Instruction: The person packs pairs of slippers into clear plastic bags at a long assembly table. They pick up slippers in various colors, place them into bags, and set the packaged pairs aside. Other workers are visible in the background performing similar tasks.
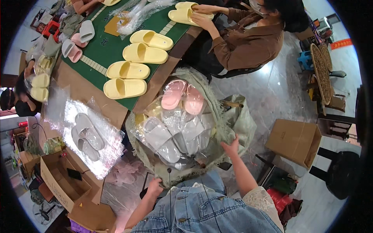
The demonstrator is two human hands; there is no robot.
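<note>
In front of me stands a wide-mouthed, pale green woven sack (239, 126) with a frayed rim. Inside it lie grey slippers (157, 134) and pink slippers (173, 94), wrapped in transparent plastic bags. My left hand (154, 187) is closed on the sack's near left rim. On the right side, my right hand (230, 146) grips a fold of the sack, its fingertips partly hidden by the cloth. A bagged pair of grey slippers (87, 136) rests on transparent plastic bags to the left of the sack.
Yellow slippers (125, 88) line the green-topped table (93, 50), with grey and pink slippers (74, 50) farther left. A person in brown (248, 46) sits across, hands on yellow slippers. A carton (293, 141) stands right; an open carton (64, 180) lies lower left.
</note>
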